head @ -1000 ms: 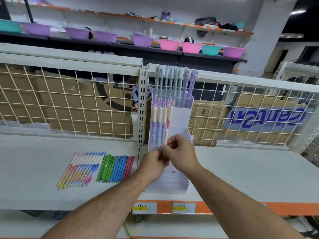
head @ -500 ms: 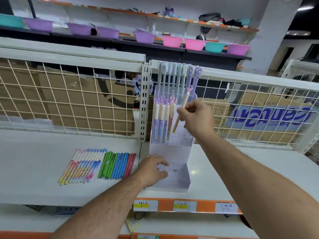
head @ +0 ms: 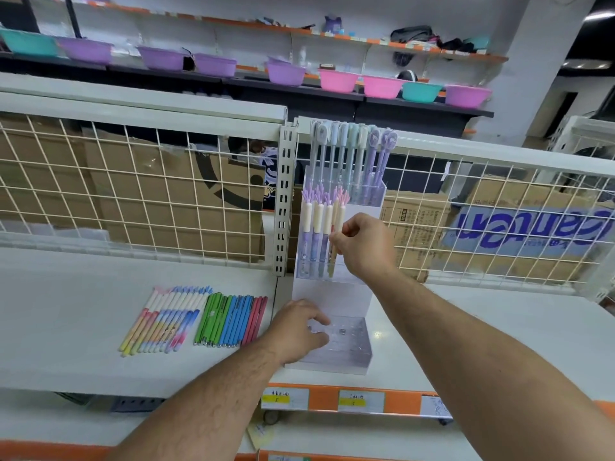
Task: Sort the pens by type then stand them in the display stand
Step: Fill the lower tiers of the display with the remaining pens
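A clear tiered display stand (head: 346,294) sits on the white shelf. Its top tier holds several tall pastel pens (head: 349,154). Its middle tier holds several cream-and-purple pens (head: 316,227). My right hand (head: 362,244) pinches a cream pen with a pink top (head: 341,211), upright in the middle tier beside the others. My left hand (head: 299,331) rests on the stand's lowest tier, fingers spread over the clear plastic. To the left, pastel gradient pens (head: 163,321) and green, blue and red pens (head: 229,319) lie in two flat groups.
A wire mesh panel (head: 133,194) with cardboard boxes behind it backs the shelf (head: 66,327). A perforated metal upright (head: 284,201) stands just left of the stand. Orange price strips (head: 332,399) run along the shelf's front edge. Coloured basins line a far shelf.
My right hand carried a cream pen up from the lower front and lowered it into the middle tier beside the others. My left hand dropped onto the stand's bottom tier.
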A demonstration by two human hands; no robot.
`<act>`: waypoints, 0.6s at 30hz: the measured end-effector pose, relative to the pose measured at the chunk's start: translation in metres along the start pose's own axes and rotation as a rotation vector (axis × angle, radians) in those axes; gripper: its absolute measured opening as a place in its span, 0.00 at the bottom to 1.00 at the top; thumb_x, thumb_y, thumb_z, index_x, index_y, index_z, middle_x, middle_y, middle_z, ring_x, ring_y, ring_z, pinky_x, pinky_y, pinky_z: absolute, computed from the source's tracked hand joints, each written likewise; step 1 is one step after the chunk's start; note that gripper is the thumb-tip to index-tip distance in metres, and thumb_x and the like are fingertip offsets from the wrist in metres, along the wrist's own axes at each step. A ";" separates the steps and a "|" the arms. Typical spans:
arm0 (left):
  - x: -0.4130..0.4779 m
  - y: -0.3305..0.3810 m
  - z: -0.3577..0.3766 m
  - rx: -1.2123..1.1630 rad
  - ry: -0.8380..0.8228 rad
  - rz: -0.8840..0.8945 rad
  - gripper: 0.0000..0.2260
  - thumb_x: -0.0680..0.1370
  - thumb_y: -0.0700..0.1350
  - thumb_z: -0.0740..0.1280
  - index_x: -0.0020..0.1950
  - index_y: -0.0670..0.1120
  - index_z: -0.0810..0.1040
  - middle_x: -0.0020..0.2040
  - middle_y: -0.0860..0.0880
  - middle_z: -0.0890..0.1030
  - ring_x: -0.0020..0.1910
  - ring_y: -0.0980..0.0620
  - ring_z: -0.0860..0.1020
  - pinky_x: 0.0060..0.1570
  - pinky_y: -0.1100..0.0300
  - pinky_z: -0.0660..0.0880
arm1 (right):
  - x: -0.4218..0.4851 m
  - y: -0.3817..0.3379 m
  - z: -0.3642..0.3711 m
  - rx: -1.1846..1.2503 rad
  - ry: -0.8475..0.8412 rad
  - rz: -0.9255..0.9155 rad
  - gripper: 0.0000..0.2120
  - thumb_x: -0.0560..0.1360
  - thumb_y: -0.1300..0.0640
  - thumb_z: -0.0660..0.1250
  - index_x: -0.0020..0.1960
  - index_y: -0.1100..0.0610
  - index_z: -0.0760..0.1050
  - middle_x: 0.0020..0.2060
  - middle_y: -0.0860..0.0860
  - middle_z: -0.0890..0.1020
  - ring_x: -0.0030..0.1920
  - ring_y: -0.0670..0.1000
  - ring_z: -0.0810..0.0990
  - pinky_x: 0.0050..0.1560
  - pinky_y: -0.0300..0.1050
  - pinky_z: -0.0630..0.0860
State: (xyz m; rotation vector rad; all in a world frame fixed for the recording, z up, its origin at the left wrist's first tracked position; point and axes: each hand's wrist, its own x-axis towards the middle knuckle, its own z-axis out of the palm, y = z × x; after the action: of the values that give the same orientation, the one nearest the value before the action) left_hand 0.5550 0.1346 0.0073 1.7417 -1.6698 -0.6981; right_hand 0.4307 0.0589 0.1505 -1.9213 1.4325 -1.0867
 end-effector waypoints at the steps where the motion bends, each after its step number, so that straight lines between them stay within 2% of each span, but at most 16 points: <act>1: 0.000 -0.001 0.000 0.001 0.001 0.000 0.12 0.74 0.49 0.75 0.57 0.56 0.82 0.60 0.58 0.73 0.58 0.62 0.70 0.45 0.80 0.59 | 0.000 0.002 0.001 -0.003 0.002 0.004 0.09 0.75 0.52 0.75 0.44 0.56 0.77 0.37 0.51 0.84 0.40 0.53 0.84 0.33 0.42 0.75; 3: 0.001 -0.002 0.001 -0.003 0.002 -0.001 0.12 0.74 0.49 0.75 0.57 0.56 0.82 0.60 0.57 0.73 0.59 0.62 0.70 0.45 0.80 0.59 | 0.000 0.004 0.002 -0.007 0.007 0.005 0.09 0.75 0.52 0.75 0.44 0.56 0.77 0.36 0.50 0.84 0.39 0.52 0.84 0.33 0.41 0.73; 6: 0.001 -0.002 0.002 -0.009 0.005 -0.011 0.12 0.74 0.49 0.75 0.57 0.57 0.82 0.61 0.57 0.72 0.58 0.62 0.71 0.46 0.80 0.59 | 0.001 0.005 0.001 -0.020 0.009 0.000 0.09 0.75 0.52 0.75 0.43 0.55 0.77 0.34 0.49 0.84 0.37 0.51 0.84 0.35 0.44 0.78; 10: 0.000 -0.001 0.001 -0.023 -0.002 -0.031 0.11 0.74 0.50 0.75 0.55 0.59 0.81 0.62 0.58 0.72 0.57 0.61 0.72 0.46 0.78 0.60 | -0.001 0.011 0.003 -0.008 0.010 0.009 0.08 0.75 0.52 0.75 0.42 0.54 0.77 0.34 0.49 0.84 0.34 0.50 0.83 0.32 0.44 0.79; 15: -0.003 0.000 0.002 -0.007 0.018 -0.009 0.11 0.74 0.50 0.75 0.55 0.59 0.80 0.61 0.57 0.73 0.58 0.61 0.73 0.49 0.78 0.60 | -0.012 0.025 0.008 0.045 -0.008 0.014 0.08 0.73 0.53 0.75 0.46 0.53 0.77 0.37 0.48 0.82 0.38 0.51 0.83 0.38 0.52 0.83; 18: -0.008 -0.001 0.005 0.020 0.054 0.016 0.11 0.75 0.51 0.74 0.56 0.58 0.81 0.60 0.58 0.74 0.59 0.61 0.72 0.53 0.75 0.63 | -0.019 0.034 0.009 0.066 -0.021 -0.011 0.08 0.73 0.53 0.75 0.47 0.52 0.76 0.37 0.46 0.81 0.37 0.48 0.81 0.36 0.45 0.79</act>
State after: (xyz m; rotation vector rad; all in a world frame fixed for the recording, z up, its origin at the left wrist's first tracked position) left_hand 0.5518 0.1422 0.0026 1.7440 -1.6576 -0.6236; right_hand 0.4172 0.0654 0.1135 -1.8908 1.3600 -1.1018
